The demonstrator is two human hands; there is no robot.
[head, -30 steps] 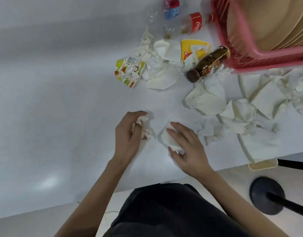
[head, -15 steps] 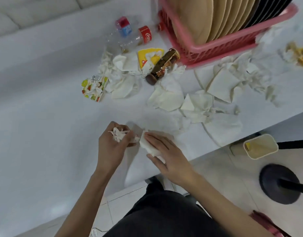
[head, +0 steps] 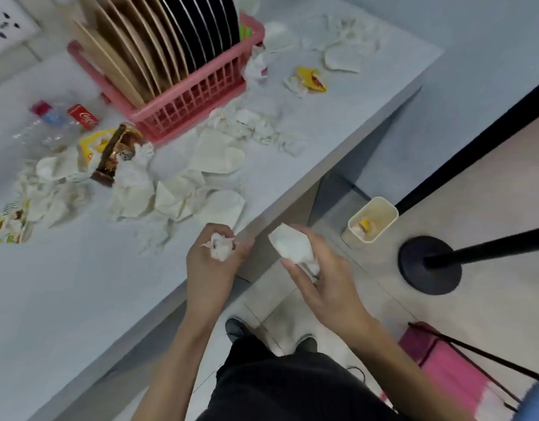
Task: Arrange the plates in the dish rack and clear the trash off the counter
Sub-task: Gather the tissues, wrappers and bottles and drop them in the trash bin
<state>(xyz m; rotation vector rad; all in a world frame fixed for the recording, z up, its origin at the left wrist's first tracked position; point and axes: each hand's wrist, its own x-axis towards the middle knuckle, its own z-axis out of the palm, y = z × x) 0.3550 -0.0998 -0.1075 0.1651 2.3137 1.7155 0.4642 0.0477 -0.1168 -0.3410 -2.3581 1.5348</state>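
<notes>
Item: cream plastic waste bin, on floor, rightward of my hands; nearest my right hand, gripping a white paper napkin. My left hand clutches a crumpled white tissue.

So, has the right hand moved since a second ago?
Yes. The right hand, gripping a napkin, has left the counter top and crossed its front edge; it is now over the floor, nearer the small bin.
</notes>
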